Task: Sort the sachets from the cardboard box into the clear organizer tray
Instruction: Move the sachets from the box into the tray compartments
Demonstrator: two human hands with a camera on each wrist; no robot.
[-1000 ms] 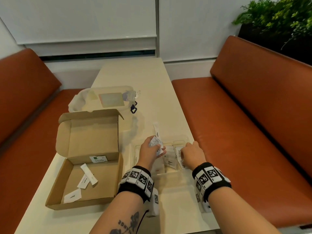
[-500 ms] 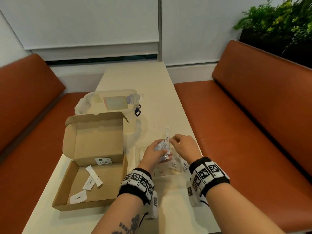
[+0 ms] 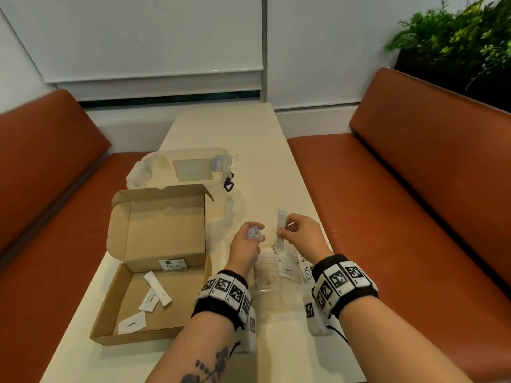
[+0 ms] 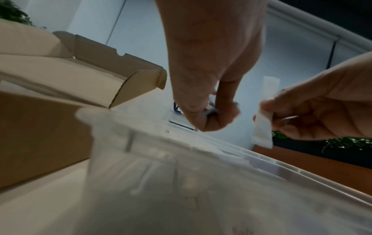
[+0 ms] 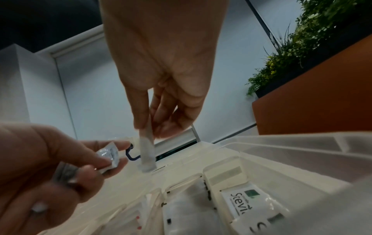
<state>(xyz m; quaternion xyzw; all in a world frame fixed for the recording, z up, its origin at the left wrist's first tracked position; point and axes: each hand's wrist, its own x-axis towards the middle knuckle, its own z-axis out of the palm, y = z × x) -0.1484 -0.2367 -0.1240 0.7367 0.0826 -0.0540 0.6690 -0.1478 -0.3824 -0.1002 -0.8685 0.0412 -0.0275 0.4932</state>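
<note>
The open cardboard box lies on the table's left, with three white sachets on its floor. Right of it sits the clear organizer tray, its compartments holding Stevia and pepper sachets. Above the tray my left hand grips small silvery sachets. My right hand pinches a long white stick sachet, held upright just right of the left hand.
A clear lidded plastic container stands behind the cardboard box. Orange bench seats run along both sides of the narrow cream table. A planter with green foliage sits at the back right.
My right hand rose from the tray's right side, took the long stick sachet from the left hand's bundle and now holds it apart. The left hand lifted a little with the silvery sachets.
</note>
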